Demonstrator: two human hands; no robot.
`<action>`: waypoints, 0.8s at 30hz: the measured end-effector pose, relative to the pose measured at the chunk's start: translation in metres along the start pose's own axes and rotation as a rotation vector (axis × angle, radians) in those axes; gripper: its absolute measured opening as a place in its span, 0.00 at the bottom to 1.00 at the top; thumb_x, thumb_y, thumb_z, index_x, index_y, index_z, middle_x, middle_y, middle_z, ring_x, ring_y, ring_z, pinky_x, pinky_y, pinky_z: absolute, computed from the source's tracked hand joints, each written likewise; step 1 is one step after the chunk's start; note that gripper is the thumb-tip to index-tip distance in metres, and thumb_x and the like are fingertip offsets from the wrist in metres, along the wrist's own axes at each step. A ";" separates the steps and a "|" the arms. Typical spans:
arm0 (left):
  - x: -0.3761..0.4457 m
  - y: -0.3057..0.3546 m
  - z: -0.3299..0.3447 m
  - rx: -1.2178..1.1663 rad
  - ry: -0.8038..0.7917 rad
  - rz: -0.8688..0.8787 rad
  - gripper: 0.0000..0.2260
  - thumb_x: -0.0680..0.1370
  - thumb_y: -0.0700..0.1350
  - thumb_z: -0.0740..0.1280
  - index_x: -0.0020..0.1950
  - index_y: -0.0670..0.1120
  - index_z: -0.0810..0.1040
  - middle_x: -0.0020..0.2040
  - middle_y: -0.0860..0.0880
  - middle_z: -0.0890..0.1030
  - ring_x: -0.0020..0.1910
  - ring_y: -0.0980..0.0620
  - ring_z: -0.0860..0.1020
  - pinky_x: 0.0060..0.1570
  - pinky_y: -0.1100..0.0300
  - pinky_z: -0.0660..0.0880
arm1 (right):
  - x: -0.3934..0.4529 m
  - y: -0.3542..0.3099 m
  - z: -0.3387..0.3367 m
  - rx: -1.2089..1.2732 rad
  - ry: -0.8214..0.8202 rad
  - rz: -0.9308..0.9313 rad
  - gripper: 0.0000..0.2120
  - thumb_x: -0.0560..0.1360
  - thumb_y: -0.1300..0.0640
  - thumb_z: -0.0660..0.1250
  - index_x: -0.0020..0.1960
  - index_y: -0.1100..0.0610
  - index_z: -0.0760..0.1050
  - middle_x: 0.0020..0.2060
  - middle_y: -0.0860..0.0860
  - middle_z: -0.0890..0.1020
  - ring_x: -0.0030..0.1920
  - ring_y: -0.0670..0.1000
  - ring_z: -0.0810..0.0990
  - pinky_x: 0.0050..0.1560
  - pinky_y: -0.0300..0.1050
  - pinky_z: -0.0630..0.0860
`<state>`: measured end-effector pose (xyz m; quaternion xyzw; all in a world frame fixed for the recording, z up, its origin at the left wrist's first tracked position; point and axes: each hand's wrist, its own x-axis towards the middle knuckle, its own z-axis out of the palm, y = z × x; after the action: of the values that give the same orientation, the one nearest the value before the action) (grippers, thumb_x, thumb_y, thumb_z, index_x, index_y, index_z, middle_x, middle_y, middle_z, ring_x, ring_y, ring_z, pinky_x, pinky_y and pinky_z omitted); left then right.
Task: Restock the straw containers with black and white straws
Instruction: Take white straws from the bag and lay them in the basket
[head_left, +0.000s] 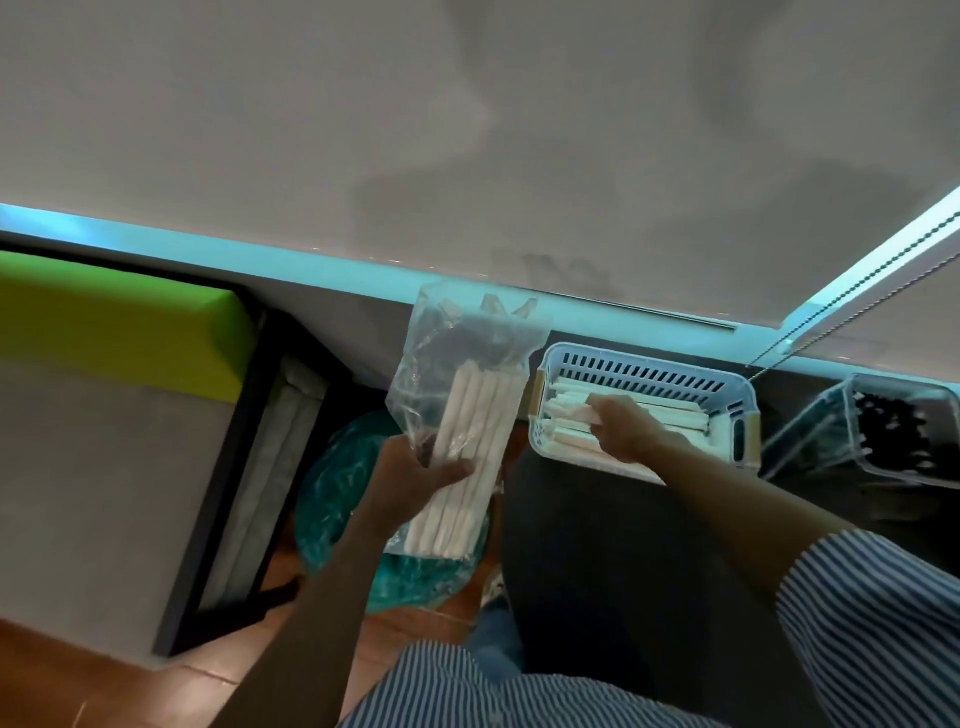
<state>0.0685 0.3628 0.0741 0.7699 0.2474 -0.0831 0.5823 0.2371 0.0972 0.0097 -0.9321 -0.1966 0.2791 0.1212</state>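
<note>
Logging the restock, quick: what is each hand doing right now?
Left hand: grips the clear bag of white straws.
Right hand: in the white basket, fingers on white straws; grip cannot be told.

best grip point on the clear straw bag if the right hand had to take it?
Probably the bag's middle, around the bundled white straws, coming from its right side: the left hand already holds the lower left edge. The top is loose, empty plastic and would likely crumple.
</note>
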 end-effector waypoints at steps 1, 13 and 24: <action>0.000 -0.002 -0.001 -0.022 -0.009 -0.011 0.14 0.68 0.40 0.81 0.52 0.41 0.85 0.44 0.47 0.88 0.43 0.51 0.87 0.43 0.58 0.83 | 0.001 0.002 0.002 -0.036 -0.011 0.018 0.04 0.78 0.64 0.63 0.48 0.56 0.74 0.45 0.56 0.81 0.44 0.57 0.80 0.47 0.55 0.80; 0.010 -0.007 0.002 -0.057 -0.063 -0.048 0.14 0.69 0.38 0.80 0.52 0.40 0.84 0.45 0.46 0.88 0.45 0.47 0.87 0.46 0.55 0.84 | 0.011 0.005 -0.001 -0.275 0.081 -0.017 0.04 0.78 0.64 0.64 0.48 0.60 0.77 0.45 0.56 0.80 0.46 0.58 0.80 0.45 0.51 0.75; 0.014 -0.005 0.008 -0.031 -0.119 -0.048 0.14 0.70 0.40 0.80 0.53 0.41 0.84 0.46 0.47 0.88 0.45 0.51 0.87 0.44 0.61 0.82 | 0.027 -0.022 -0.013 0.360 0.465 0.003 0.10 0.79 0.64 0.67 0.59 0.64 0.80 0.51 0.59 0.84 0.51 0.57 0.82 0.55 0.48 0.78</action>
<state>0.0789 0.3602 0.0613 0.7482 0.2320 -0.1389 0.6058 0.2582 0.1264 0.0147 -0.9349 -0.1094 0.0887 0.3259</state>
